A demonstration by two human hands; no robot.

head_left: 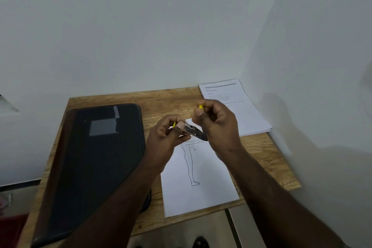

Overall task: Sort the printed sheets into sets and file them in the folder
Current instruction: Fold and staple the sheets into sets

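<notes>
Lying flat on the wooden counter [165,102], the sheet with a leg outline [201,187] sits right of the dark folder [96,157]; I see the stack of printed sheets [237,106] at the far right corner. Above the sheet, left hand [169,137] pinches a small metal stapler [193,131], yellow showing at its end. Right hand [217,121] grip curled around a yellow piece, touching the stapler's other end. Folder closed, glossy.
</notes>
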